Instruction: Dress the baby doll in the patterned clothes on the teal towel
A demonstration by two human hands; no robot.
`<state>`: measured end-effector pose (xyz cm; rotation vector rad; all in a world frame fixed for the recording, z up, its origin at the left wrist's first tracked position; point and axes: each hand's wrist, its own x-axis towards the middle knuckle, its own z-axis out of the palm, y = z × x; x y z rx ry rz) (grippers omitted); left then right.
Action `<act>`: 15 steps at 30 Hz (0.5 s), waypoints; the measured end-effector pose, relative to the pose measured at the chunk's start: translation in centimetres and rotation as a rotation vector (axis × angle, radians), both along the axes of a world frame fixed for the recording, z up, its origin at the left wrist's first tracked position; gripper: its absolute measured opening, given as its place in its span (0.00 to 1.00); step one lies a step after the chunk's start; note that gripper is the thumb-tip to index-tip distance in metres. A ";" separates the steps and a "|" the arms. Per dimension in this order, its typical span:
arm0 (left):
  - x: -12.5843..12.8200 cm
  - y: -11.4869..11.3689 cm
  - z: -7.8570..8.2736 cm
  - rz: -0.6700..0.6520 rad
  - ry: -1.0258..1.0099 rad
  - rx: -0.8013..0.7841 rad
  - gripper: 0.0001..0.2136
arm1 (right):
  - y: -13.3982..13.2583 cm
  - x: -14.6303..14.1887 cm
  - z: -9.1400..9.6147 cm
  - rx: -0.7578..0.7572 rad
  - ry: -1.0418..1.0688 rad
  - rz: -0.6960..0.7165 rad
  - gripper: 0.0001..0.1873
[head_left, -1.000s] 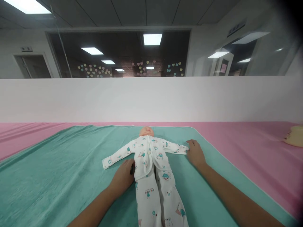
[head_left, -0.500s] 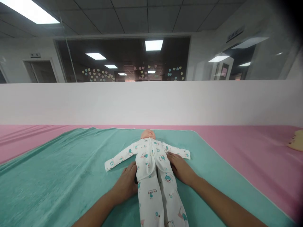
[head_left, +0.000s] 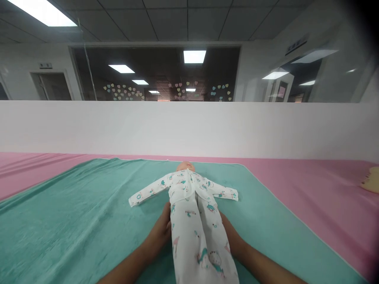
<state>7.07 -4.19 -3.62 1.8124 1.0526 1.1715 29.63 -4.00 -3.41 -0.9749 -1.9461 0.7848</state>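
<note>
Left hand and right hand flank the doll; fingers hidden, their spread and hold I can't tell. Suit seems soft, light, best held beside the doll's hips.

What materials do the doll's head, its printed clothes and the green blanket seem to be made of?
Doll's head: probably plastic or vinyl, judging by its smooth, even surface; it shows too small to be sure.
Printed clothes: matte, soft fabric, perhaps cotton, since they drape in gentle folds.
Green blanket: likely plush or fleece, from its mottled, napped surface and soft creases.
</note>
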 end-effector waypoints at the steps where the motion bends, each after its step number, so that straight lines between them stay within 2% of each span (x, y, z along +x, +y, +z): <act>1: 0.3 -0.2 0.1 -0.014 -0.052 -0.038 0.25 | 0.3 -0.1 -0.1 -0.017 0.047 -0.030 0.25; 4: 1.0 -0.5 0.2 -0.076 -0.130 -0.130 0.22 | 1.2 0.2 -0.8 -0.079 0.150 -0.112 0.23; 6: 1.3 -0.5 0.1 -0.108 -0.153 -0.138 0.21 | 1.6 0.4 -1.4 -0.135 0.199 -0.135 0.20; 10: 1.5 -0.3 -0.3 -0.096 -0.173 -0.144 0.23 | 1.7 0.5 -2.1 -0.242 0.232 -0.166 0.15; 12: 1.5 -0.3 -0.2 -0.083 -0.183 -0.150 0.22 | 1.5 0.6 -2.0 -0.230 0.220 -0.152 0.14; 15: 1.4 -0.6 0.4 -0.076 -0.205 -0.179 0.21 | 1.4 1.2 -1.2 -0.105 0.132 -0.079 0.12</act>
